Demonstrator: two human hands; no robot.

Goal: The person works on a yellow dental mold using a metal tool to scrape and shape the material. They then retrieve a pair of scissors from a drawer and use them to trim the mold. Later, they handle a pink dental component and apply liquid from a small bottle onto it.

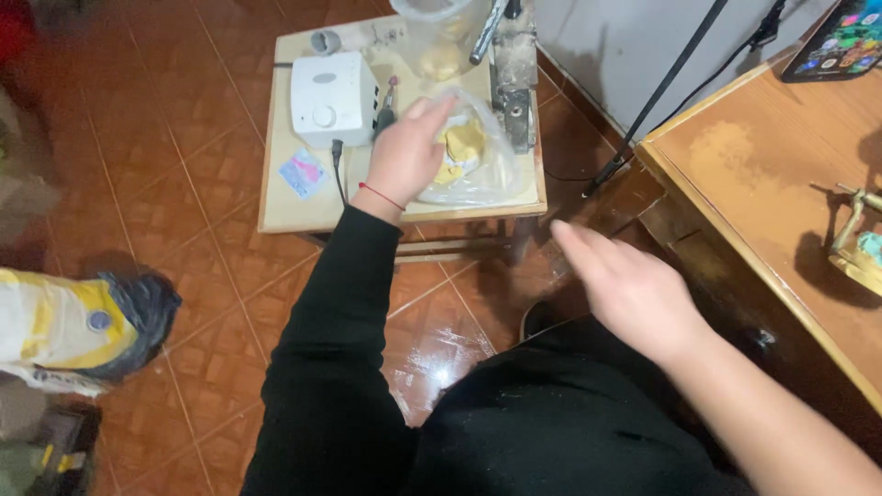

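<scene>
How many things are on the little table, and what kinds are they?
White box-shaped machine: 1
Clear plastic bag with yellow stuff inside, under the left hand: 1
Clear plastic jar: 1
Small pink and blue packet: 1
Metal tool at the back edge: 1
Total: 5
The right hand holds nothing.
</scene>
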